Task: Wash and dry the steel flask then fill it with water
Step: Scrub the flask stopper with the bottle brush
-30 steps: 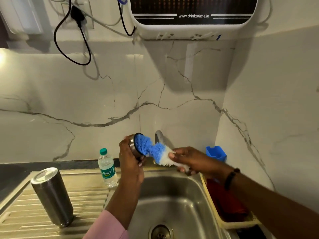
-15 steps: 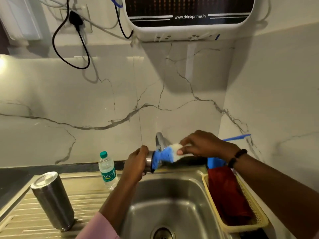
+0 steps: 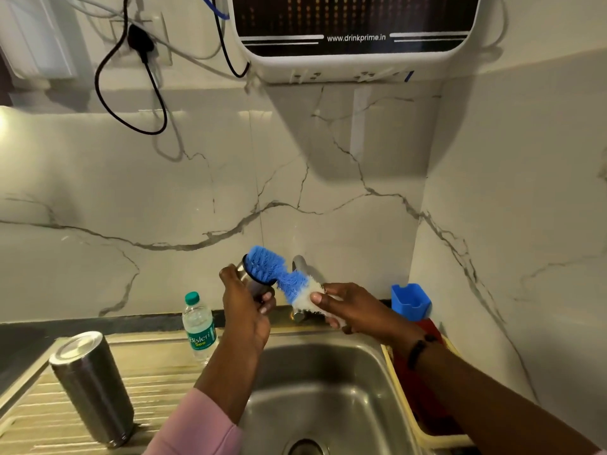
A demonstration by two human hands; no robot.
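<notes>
A white marble-patterned wall [image 3: 328,198] is filling most of the view, with the lower edge of a white water purifier [image 3: 354,65] hanging at the top and a black cable [image 3: 131,103] looping down from a plug on the left. Below, a steel sink [image 3: 331,382] is sitting in the bench, with a ribbed draining board [image 3: 170,372] on its left side. A yellow basket [image 3: 410,408] is sitting along the sink's right edge, holding something red.

The steel flask [image 3: 90,387] is standing upside down on the draining board, well to the left of both hands, leaning slightly. A small plastic water bottle [image 3: 199,326] (green cap, Bisleri label) is standing behind it, just beside the left forearm. A blue holder [image 3: 410,298] is sitting in the right corner.

Over the sink, in front of the tap [image 3: 299,266], the left hand [image 3: 244,303] is curling its fingers around a small steel lid [image 3: 253,279], gripping it. The right hand [image 3: 348,310] is gripping the white end of a blue bottle brush [image 3: 272,270], whose bristles are pressing against the lid's open face.
</notes>
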